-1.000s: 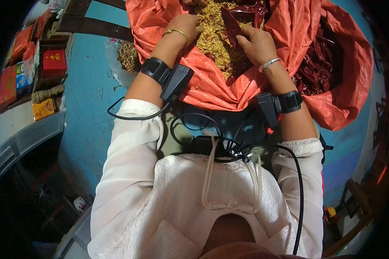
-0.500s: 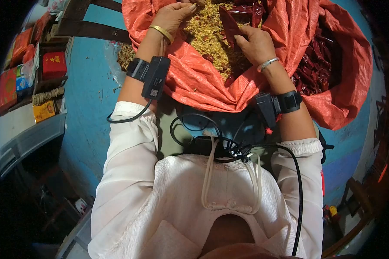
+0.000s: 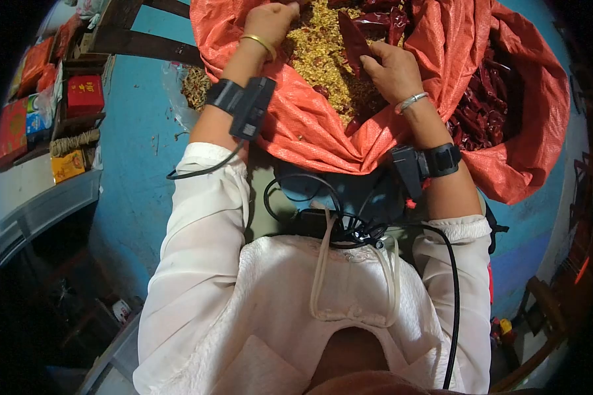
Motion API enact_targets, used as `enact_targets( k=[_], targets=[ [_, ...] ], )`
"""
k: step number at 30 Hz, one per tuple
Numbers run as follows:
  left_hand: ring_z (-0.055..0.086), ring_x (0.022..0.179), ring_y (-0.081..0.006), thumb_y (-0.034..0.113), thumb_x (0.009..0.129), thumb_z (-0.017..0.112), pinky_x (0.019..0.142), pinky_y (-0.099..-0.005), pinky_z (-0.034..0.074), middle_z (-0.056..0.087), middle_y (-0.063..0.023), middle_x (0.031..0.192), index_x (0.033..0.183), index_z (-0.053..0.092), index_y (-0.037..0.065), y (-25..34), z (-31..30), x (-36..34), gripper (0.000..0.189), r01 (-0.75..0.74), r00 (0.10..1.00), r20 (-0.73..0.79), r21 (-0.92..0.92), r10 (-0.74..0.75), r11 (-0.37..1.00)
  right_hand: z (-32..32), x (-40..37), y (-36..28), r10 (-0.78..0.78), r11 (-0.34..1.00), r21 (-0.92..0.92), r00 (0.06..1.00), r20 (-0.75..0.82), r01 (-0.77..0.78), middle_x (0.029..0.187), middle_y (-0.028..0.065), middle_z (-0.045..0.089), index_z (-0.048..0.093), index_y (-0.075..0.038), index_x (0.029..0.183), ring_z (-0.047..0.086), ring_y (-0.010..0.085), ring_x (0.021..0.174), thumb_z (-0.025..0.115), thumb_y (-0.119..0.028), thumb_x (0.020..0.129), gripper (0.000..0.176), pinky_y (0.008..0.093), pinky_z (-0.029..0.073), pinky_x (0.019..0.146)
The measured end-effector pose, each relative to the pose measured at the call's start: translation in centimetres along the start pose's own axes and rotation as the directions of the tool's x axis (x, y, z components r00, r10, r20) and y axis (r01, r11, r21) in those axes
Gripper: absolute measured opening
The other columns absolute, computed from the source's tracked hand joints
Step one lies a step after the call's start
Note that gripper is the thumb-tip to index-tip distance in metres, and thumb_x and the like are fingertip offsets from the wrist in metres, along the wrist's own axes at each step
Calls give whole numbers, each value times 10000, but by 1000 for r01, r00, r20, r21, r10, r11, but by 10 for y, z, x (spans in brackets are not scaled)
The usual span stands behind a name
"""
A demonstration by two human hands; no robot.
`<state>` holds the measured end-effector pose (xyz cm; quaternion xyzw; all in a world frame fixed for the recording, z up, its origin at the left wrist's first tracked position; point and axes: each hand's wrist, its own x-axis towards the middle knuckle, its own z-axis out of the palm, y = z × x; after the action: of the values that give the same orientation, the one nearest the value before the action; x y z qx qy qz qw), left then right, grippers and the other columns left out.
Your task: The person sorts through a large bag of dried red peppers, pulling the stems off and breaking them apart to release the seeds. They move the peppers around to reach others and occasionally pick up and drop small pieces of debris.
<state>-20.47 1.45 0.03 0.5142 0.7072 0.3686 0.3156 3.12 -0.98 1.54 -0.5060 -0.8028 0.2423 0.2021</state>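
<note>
Possibly, our right hand, pinching 1 dried chili, could crack it by squeezing; we cannot tell how our left hand grips.

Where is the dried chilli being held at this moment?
In the head view, the dried chilli is near the top centre, in the right hand, over the yellow seeds in the orange-red sack.

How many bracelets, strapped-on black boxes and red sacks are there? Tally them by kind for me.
Bracelets: 2 (gold bracelet, silver bracelet)
Black boxes: 2 (left arm's box, right arm's box)
Red sacks: 2 (middle sack, right-hand sack)
Total: 6
</note>
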Motion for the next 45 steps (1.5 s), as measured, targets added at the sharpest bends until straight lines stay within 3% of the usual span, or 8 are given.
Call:
enact_targets(
  k=[2, 6, 14, 17, 20, 26, 33, 45],
  targets=[
    [599, 709, -240, 337, 738, 587, 611, -340, 467, 629, -95, 756, 795, 641, 85, 0, 6, -5, 264, -198, 971, 12, 597, 238, 778, 1, 1, 2, -7, 1000, 7, 1000, -3, 7, 798, 165, 594, 606, -85, 883, 559, 340, 757, 537, -248, 743, 226, 415, 443, 685],
    [582, 834, -290, 293, 758, 528, 726, -395, 464, 613, -110, 880, 875, 638, 156, 2, 12, -8, 210, -117, 992, 126, 916, 1, 384, 3, 5, 4, -4, 1000, 25, 1000, -23, 4, 787, 165, 595, 604, -87, 885, 561, 338, 760, 538, -251, 743, 227, 414, 444, 683],
    [602, 766, -241, 282, 761, 557, 671, -355, 471, 627, -99, 813, 907, 643, 130, 15, 5, -9, 228, -145, 986, 162, 797, 24, 587, -2, 6, 6, 20, 998, 64, 1000, -10, -20, 769, 162, 594, 609, -75, 842, 563, 333, 745, 543, -246, 734, 212, 408, 442, 675],
    [514, 598, -68, 268, 756, 603, 576, -230, 421, 598, -31, 678, 892, 637, 23, -3, 7, 5, 283, -41, 976, 218, 182, 0, 982, -5, 5, 8, 4, 998, 67, 999, -38, -1, 765, 166, 591, 604, -60, 821, 562, 334, 740, 546, -244, 731, 213, 406, 440, 665],
    [601, 779, -242, 349, 737, 559, 715, -327, 453, 630, -119, 823, 884, 657, 104, -9, 8, 10, 302, 14, 988, 148, 199, -44, 980, -5, 6, 10, 18, 995, 94, 999, -32, -15, 756, 171, 588, 601, -49, 813, 561, 337, 731, 548, -242, 731, 216, 405, 437, 657],
    [585, 808, -278, 399, 764, 529, 741, -368, 448, 620, -120, 860, 908, 647, 112, 19, 22, -1, 341, -66, 986, 154, 697, -59, 714, -4, 6, 9, 39, 994, 106, 999, -21, -37, 741, 179, 584, 599, -40, 807, 561, 341, 717, 556, -238, 727, 217, 405, 437, 652],
    [603, 751, -247, 343, 758, 565, 688, -319, 469, 631, -89, 824, 900, 644, 116, 19, 41, 5, 279, -291, 957, 110, 391, 270, 873, -8, 6, 21, 86, 972, 223, 996, -12, -81, 731, 154, 601, 612, -40, 817, 573, 310, 685, 566, -245, 728, 228, 366, 444, 642],
    [568, 856, -287, 354, 792, 510, 716, -373, 461, 600, -96, 941, 1101, 529, 235, 28, 61, -1, 331, -326, 944, 245, 615, 219, 718, -2, 15, 33, 143, 964, 237, 986, -83, -120, 723, 133, 600, 605, -49, 860, 582, 286, 696, 550, -226, 731, 226, 362, 448, 662]
  ],
)
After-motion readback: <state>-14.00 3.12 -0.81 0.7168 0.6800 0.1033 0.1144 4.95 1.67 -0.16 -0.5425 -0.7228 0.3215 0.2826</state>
